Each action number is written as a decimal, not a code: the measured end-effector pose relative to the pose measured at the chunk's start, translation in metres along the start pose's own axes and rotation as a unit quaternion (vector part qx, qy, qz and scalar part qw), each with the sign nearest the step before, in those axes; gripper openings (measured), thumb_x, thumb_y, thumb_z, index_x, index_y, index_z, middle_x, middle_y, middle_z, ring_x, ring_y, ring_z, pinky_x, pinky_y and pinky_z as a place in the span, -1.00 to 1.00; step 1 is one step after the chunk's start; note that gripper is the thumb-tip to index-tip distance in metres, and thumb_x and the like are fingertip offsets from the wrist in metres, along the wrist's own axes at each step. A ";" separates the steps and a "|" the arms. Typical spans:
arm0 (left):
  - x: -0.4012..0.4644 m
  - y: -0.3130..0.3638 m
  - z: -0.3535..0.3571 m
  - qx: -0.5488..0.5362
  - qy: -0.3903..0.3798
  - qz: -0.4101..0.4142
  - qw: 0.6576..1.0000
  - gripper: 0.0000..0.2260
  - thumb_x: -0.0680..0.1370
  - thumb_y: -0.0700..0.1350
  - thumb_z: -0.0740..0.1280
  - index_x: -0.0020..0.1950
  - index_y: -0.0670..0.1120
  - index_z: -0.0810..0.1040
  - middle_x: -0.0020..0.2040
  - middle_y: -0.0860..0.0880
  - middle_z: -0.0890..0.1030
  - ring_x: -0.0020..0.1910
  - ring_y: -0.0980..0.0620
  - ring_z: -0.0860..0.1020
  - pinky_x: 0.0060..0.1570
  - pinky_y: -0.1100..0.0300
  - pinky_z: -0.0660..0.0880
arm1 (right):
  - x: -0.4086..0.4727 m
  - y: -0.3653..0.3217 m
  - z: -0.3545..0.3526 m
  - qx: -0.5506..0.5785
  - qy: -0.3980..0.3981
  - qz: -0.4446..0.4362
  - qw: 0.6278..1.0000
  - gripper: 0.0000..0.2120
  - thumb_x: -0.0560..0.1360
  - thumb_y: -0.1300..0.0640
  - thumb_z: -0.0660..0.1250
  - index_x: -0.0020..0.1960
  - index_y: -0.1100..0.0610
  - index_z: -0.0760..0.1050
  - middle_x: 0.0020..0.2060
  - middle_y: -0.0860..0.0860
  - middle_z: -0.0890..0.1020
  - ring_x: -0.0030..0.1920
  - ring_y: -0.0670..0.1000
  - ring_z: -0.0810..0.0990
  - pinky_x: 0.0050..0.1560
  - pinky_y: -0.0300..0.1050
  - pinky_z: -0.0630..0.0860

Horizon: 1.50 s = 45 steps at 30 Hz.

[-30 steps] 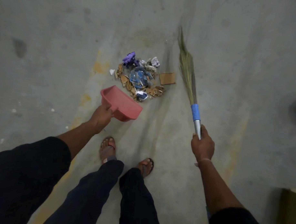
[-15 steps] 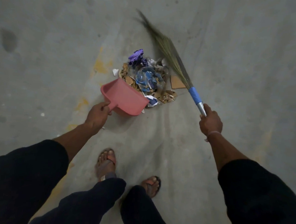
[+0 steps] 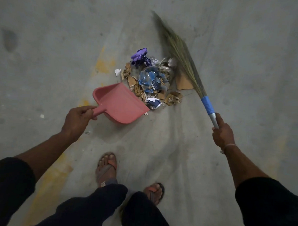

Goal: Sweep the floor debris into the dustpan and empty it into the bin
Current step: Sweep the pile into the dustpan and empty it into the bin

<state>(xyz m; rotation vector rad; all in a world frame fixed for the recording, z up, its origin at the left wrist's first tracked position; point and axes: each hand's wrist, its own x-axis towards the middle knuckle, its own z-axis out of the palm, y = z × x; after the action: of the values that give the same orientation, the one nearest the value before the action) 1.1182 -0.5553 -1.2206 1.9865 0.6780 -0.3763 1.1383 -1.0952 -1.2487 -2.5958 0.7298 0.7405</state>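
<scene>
Fingers (image 3: 87,110) of the left hand (image 3: 77,120) wrap the stub handle of the pink dustpan (image 3: 120,103); right hand (image 3: 222,134) grips the metal end of the grass broom (image 3: 185,61), just below its blue collar.

Debris pile (image 3: 151,80) is the landmark: dustpan lip sits at its near-left edge, touching the closest scraps — pan itself looks empty. Broom bristles lie along the pile's far-right side, over a flat cardboard piece (image 3: 184,82). One white scrap (image 3: 117,72) sits just left of the pile, apart from it.

Step in hand, by my read: first sweep into the pan, not yet landed. Next move calls for a stroke from the far-right toward the lip, pan held flat to the floor so cardboard doesn't slide under.

Bin not in view. Crumpled blue wrappers carry print — too small to read.
</scene>
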 end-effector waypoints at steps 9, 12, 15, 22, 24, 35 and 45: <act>0.020 -0.010 0.057 -0.048 -0.033 -0.046 0.997 -0.70 0.60 -0.17 0.23 0.28 -0.12 0.61 -0.11 -0.21 0.67 -0.40 0.03 0.37 -0.36 0.18 0.29 | 0.015 -0.019 0.014 -0.111 -0.109 0.021 0.988 -0.25 0.58 0.27 0.13 0.64 -0.14 -0.08 0.27 0.31 0.48 0.05 0.30 0.55 -0.34 -0.10 0.45; 0.027 -0.005 0.080 -0.044 -0.037 -0.044 0.997 -0.70 0.62 -0.21 0.21 0.30 -0.11 0.60 -0.08 -0.20 0.65 -0.45 0.10 0.37 -0.39 0.21 0.28 | 0.008 -0.020 0.026 -0.121 -0.156 0.027 0.980 -0.22 0.57 0.27 0.11 0.63 -0.19 -0.14 0.31 0.27 0.45 -0.02 0.24 0.49 -0.54 -0.15 0.40; 0.032 -0.002 0.090 -0.051 -0.057 -0.053 0.996 -0.71 0.64 -0.19 0.20 0.31 -0.06 0.58 -0.01 -0.20 0.65 -0.42 0.06 0.35 -0.43 0.23 0.28 | 0.001 -0.004 0.037 -0.126 -0.165 0.004 0.978 -0.20 0.56 0.28 0.13 0.63 -0.21 -0.12 0.30 0.27 0.46 0.01 0.24 0.50 -0.41 -0.06 0.52; 0.027 -0.010 0.093 -0.087 -0.081 -0.090 0.989 -0.71 0.68 -0.17 0.20 0.39 -0.06 0.53 -0.02 -0.12 0.62 -0.40 0.04 0.30 -0.58 0.38 0.24 | -0.028 0.044 0.058 -0.092 -0.160 -0.071 0.980 -0.19 0.54 0.32 0.27 0.65 -0.02 -0.06 0.24 0.31 0.51 0.17 0.29 0.53 0.06 -0.07 0.35; 0.024 -0.013 0.095 -0.105 -0.088 -0.104 0.985 -0.70 0.68 -0.15 0.20 0.41 -0.07 0.51 -0.03 -0.10 0.61 -0.41 0.05 0.30 -0.57 0.37 0.22 | -0.041 0.053 0.060 -0.088 -0.159 -0.092 0.979 -0.20 0.54 0.33 0.28 0.65 0.01 -0.03 0.18 0.30 0.52 0.13 0.29 0.54 0.03 -0.12 0.29; 0.013 -0.022 0.081 -0.102 -0.075 -0.126 0.984 -0.66 0.68 -0.18 0.19 0.45 -0.09 0.47 -0.01 -0.11 0.61 -0.40 0.03 0.30 -0.60 0.37 0.20 | -0.098 0.077 0.061 -0.038 -0.090 -0.178 0.979 -0.21 0.54 0.38 0.30 0.61 -0.11 0.09 -0.02 0.11 0.50 -0.08 0.09 0.49 -0.02 -0.09 0.34; 0.017 -0.033 0.060 -0.094 -0.072 -0.110 0.987 -0.67 0.67 -0.20 0.18 0.44 -0.12 0.48 -0.05 -0.11 0.62 -0.42 0.04 0.28 -0.60 0.37 0.21 | -0.038 0.014 0.057 -0.038 -0.016 -0.125 0.991 -0.20 0.50 0.39 0.28 0.63 -0.04 0.10 -0.01 0.27 0.46 -0.10 0.27 0.50 -0.09 -0.02 0.35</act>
<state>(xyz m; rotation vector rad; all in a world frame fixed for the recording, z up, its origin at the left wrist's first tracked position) 1.1133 -0.5903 -1.2817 1.6951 0.8120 -0.5612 1.0804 -1.0667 -1.2751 -2.6696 0.3620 0.7415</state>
